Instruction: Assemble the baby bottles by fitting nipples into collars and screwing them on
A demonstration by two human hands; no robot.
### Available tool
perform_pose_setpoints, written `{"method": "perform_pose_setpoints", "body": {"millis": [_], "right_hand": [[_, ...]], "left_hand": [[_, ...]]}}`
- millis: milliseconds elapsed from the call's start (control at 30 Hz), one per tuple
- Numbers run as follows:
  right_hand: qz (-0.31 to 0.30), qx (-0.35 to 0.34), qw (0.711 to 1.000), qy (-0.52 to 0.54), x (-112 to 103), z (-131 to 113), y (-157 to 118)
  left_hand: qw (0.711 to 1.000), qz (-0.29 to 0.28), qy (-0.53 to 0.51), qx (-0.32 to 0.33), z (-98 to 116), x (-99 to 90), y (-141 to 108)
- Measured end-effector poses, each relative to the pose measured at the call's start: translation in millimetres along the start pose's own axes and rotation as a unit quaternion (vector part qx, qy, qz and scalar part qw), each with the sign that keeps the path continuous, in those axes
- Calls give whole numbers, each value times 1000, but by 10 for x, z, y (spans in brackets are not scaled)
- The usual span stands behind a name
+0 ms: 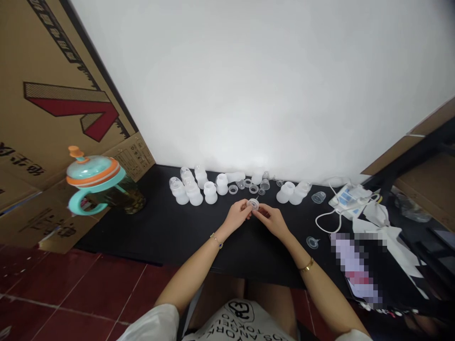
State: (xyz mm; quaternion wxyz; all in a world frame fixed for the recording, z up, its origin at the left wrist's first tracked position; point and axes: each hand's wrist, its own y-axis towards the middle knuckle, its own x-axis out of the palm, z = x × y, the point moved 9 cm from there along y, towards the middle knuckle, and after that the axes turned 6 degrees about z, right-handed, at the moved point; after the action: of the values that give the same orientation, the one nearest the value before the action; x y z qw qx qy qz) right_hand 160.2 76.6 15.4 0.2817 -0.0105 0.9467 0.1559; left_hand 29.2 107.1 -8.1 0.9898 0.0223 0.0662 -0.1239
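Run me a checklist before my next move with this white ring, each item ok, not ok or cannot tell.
1. Left hand and right hand both at the white ring: ok.
2. Ring's small inner part properly seated: cannot tell, too small to see.
3. All white bottles upright: not ok; one by the wall seems to lie on its side.
4. Small parts gathered together: not ok; a clear disc-like piece lies apart, by the right forearm.
5. Teal-lidded jug away from the hands: ok, at the left end.
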Motion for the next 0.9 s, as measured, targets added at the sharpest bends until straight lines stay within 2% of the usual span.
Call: {"method": "perform_pose_setpoints", "body": {"millis": [200, 700, 900], "right_hand": [[11, -2, 1000, -9, -28, -6, 1], [15, 28, 998, 59, -51, 17, -8], [31, 34, 997, 63, -95, 33, 7]], "left_hand": [[1000, -6, -16, -1, -4, 9, -3], [996, -50, -78, -11, 61, 42, -13], [996, -44, -80, -7, 87, 50, -28]]}}
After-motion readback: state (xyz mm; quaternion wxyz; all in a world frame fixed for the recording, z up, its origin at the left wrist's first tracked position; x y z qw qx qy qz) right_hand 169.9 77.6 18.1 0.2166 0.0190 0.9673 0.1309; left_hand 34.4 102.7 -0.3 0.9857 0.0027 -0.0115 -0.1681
